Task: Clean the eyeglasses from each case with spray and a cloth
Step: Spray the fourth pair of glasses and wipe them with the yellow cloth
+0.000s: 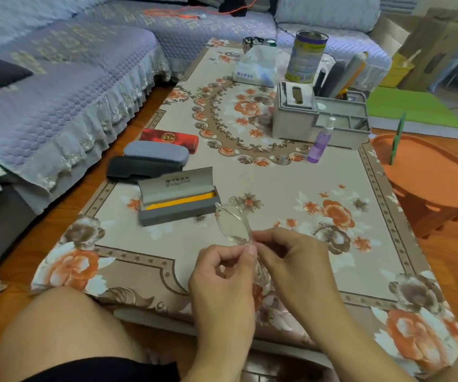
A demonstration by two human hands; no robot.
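My bare knee [65,323] is sitting nearest the camera at the lower left, just off the near edge of the low table. Past it, my left hand [223,274] and my right hand [294,260] are meeting above the flowered tablecloth [277,175], both pinching the clear-framed eyeglasses [233,221]. My left thumb and forefinger are closing on the frame at its near end, with the other fingers curled in; my right fingertips are gripping the same spot from the right side. The glasses are hanging in the air, their far end reaching toward the open grey case [176,198], which is lying on the cloth just beyond and to the left, lid up and a yellow lining showing inside.

Farther left, three shut cases are lying close together in a row running away from me: a black case [139,168], then a grey-blue case [156,151], then a red case [169,137] farthest. To the far right of the open case, the purple spray bottle [320,143] is standing upright just in front of a grey organiser box [321,117]. Behind that, a tall tin [306,56] and a white tissue pack [255,67] are standing near the far end of the table. A sofa with a lilac quilted cover [56,86] is running along the left side.
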